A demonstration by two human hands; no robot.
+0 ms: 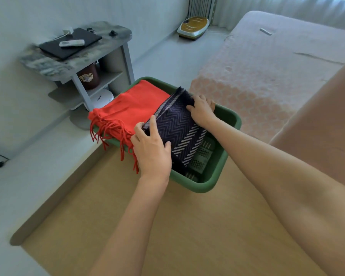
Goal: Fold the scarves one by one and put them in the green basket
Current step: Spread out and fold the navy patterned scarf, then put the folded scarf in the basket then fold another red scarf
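A green basket (213, 177) stands on a wooden surface at the centre of the view. A folded red scarf (131, 108) fills its left half, and the scarf's fringe hangs over the near left rim. A folded navy scarf with a pale zigzag pattern (177, 126) slants into the right half beside the red one. My left hand (151, 148) grips the navy scarf's near left edge. My right hand (202, 111) holds its far right edge. Part of the basket's mesh floor shows at the right.
The wooden surface (167, 226) reaches toward me. A pink bed (267, 66) lies right of the basket. A grey side table (78, 52) with a laptop, a remote and a brown pot stands at the back left. A flat white and brown device (193, 26) sits on the floor.
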